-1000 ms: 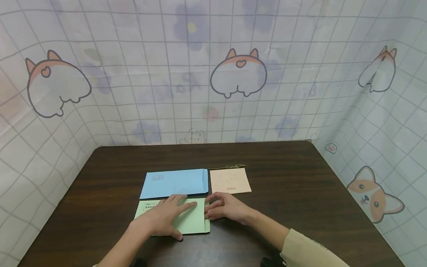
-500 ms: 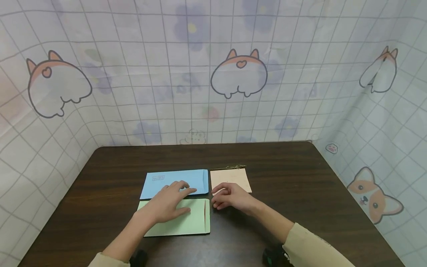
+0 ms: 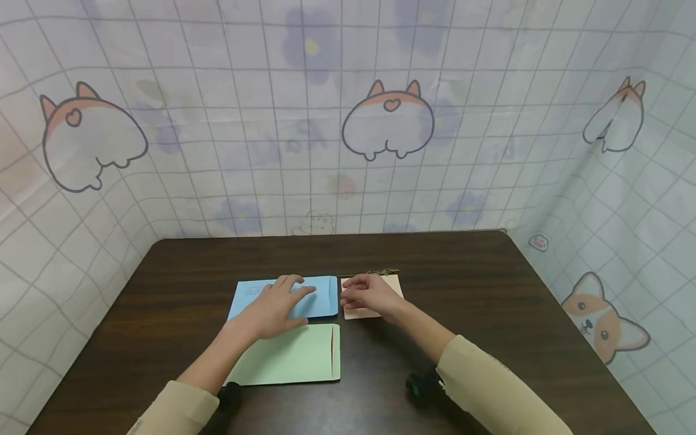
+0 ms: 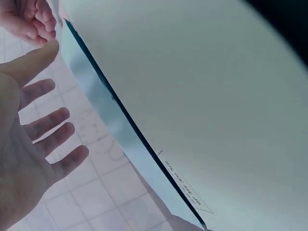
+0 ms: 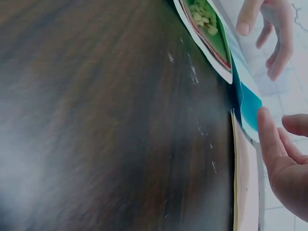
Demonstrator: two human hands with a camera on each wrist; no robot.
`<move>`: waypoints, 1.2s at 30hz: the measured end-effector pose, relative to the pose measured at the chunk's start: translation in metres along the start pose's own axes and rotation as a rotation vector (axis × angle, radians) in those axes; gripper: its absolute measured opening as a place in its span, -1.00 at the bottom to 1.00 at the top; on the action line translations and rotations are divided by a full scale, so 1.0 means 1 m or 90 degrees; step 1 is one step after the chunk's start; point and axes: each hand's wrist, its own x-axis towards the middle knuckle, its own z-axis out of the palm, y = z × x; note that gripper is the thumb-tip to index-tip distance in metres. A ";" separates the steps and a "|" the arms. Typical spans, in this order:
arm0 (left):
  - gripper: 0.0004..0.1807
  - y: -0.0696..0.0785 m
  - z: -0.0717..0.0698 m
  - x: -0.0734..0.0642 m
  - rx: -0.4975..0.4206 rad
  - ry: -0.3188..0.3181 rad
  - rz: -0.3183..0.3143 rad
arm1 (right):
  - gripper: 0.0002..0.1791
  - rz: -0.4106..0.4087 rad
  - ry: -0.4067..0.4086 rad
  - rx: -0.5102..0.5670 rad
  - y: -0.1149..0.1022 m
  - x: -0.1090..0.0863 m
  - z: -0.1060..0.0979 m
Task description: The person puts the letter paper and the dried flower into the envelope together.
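Observation:
A pale green envelope (image 3: 288,359) lies nearest the person, its open end to the right. Inside that mouth, the right wrist view shows a red edge and pale yellow bits (image 5: 204,19) on green. Behind it rests a blue envelope (image 3: 326,299), partly covered by my left hand (image 3: 272,312), which spreads over it with straight fingers and holds nothing. To the right sits a tan sheet or thin stack of paper (image 3: 356,314). My right hand (image 3: 372,295) is over this paper, fingers loosely bent, nothing visible between them; in the right wrist view it appears apart from the paper.
Along the back edge of the tan paper lies a thin dried-looking sprig (image 3: 388,272). The dark wooden table (image 3: 462,260) reaches back to a gridded curtain (image 3: 244,151) with cartoon corgis. A black wrist device (image 3: 421,386) sits under the right forearm.
My right hand has left the green envelope's open end and moved back over the tan paper. My left hand has lifted off the green envelope and shifted back over the blue one.

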 end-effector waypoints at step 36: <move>-0.13 -0.026 -0.003 0.017 -0.050 -0.118 -0.066 | -0.75 -0.065 0.060 -0.278 0.006 0.032 0.021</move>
